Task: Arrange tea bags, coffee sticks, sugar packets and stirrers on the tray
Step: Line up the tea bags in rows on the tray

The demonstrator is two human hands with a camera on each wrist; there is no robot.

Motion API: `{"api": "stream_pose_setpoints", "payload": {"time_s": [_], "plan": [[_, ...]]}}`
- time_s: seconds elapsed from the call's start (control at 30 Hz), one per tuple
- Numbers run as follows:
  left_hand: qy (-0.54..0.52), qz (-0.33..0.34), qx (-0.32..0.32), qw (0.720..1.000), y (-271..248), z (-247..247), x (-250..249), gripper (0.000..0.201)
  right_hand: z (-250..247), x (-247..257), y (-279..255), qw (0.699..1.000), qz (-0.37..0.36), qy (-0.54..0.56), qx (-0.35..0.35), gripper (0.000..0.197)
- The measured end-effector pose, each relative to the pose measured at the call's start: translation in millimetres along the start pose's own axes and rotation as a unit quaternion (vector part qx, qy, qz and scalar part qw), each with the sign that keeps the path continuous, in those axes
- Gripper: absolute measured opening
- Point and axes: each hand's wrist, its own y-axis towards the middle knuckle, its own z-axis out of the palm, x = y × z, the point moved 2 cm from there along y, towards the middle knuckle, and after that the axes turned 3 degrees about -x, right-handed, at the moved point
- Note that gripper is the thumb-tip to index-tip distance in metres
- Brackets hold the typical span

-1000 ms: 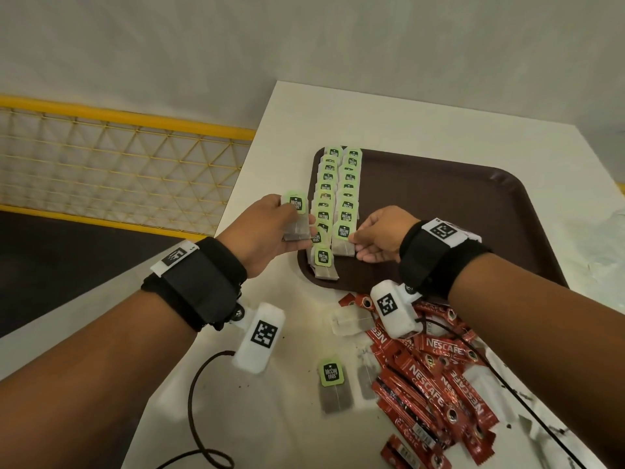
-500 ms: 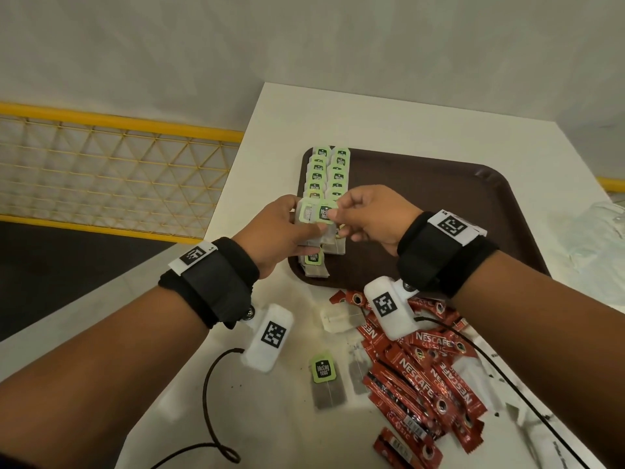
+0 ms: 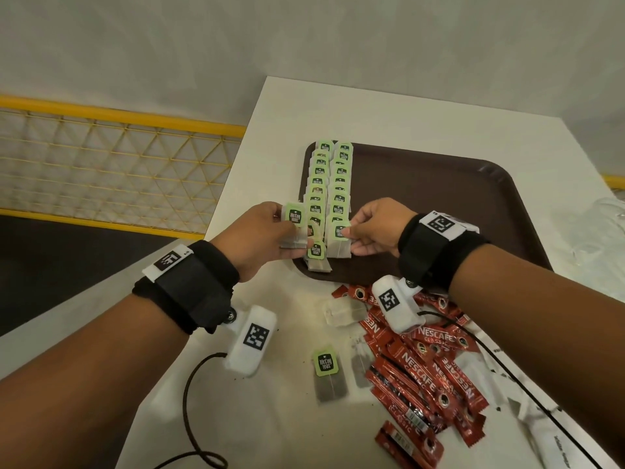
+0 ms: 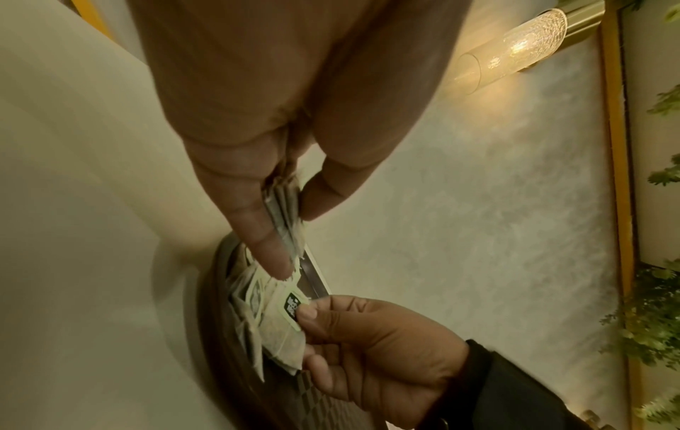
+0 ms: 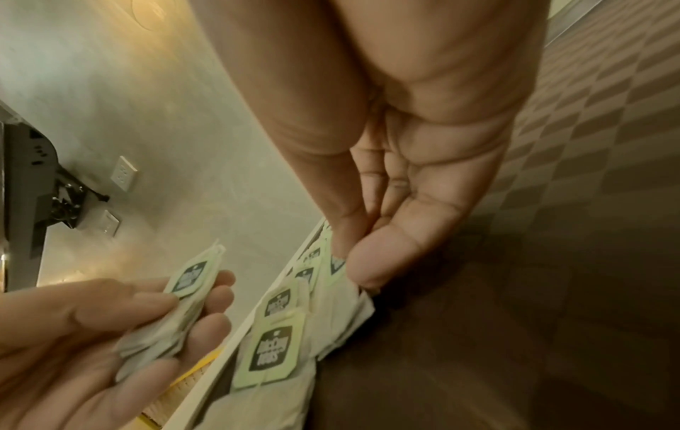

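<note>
A brown tray (image 3: 439, 204) lies on the white table (image 3: 372, 116). Two overlapping rows of green-tagged tea bags (image 3: 329, 184) run down its left side. My left hand (image 3: 267, 238) holds a small stack of tea bags (image 3: 292, 226) just left of the tray's near corner; the stack (image 4: 285, 215) sits between thumb and fingers. My right hand (image 3: 372, 231) pinches one tea bag (image 3: 338, 240) by its tag at the near end of the right row, low over the tray; the pinched tag (image 4: 292, 304) shows under the thumb.
Near me on the table lie a heap of red coffee sticks (image 3: 426, 360), a loose tea bag (image 3: 329, 377) and a clear wrapper (image 3: 343, 311). Clear plastic (image 3: 602, 231) sits right of the tray. A yellow mesh railing (image 3: 111, 164) runs past the table's left edge.
My hands met over the stack and my right hand took a tea bag from it. They have moved apart, and the right hand has brought the bag down to the right row's near end.
</note>
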Motion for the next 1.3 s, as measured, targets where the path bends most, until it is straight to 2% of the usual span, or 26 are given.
{"api": "stream_pose_setpoints", "payload": {"time_s": [0.3, 0.37, 0.43, 0.47, 0.53, 0.63, 0.8, 0.93, 1.03, 1.13, 1.3], "plan": [[0.037, 0.019, 0.01, 0.999, -5, -4, 2, 0.03, 4, 2, 1, 0.999, 0.014, -0.018, -0.023, 0.022], [0.043, 0.028, 0.014, 0.999, -6, -2, 1, 0.027, -3, 3, -1, 0.995, -0.024, -0.086, -0.046, 0.026], [0.049, 0.036, 0.018, 0.998, -6, 2, 1, 0.024, -9, 10, -7, 0.975, -0.094, -0.189, -0.075, 0.035], [0.051, 0.04, 0.019, 0.998, -7, 4, 0, 0.023, -10, 14, -11, 0.966, -0.13, -0.211, -0.073, 0.039], [0.055, 0.05, 0.019, 0.997, -6, 10, -1, 0.023, -9, 20, -20, 0.967, -0.165, -0.191, -0.025, 0.04], [0.061, 0.068, 0.031, 0.995, -7, 20, -4, 0.025, -4, 21, -24, 0.976, -0.165, -0.14, 0.026, 0.027], [0.034, 0.055, 0.011, 0.998, -2, 25, -4, 0.02, -8, 10, -19, 0.99, -0.137, -0.016, 0.021, 0.021], [-0.014, 0.022, -0.034, 0.999, 0, 15, -7, 0.002, -12, -2, -13, 0.993, -0.105, -0.049, 0.022, 0.014], [-0.023, 0.014, -0.041, 0.999, -2, 9, -9, 0.004, -8, -6, -10, 0.99, -0.092, -0.103, 0.015, 0.016], [0.024, 0.02, -0.031, 0.999, -4, 8, -8, 0.008, -1, -2, -9, 0.985, -0.085, -0.153, -0.003, 0.024], [0.08, 0.043, -0.013, 0.996, -10, 9, -6, 0.015, 4, 2, -9, 0.974, -0.076, -0.215, -0.014, 0.017]]}}
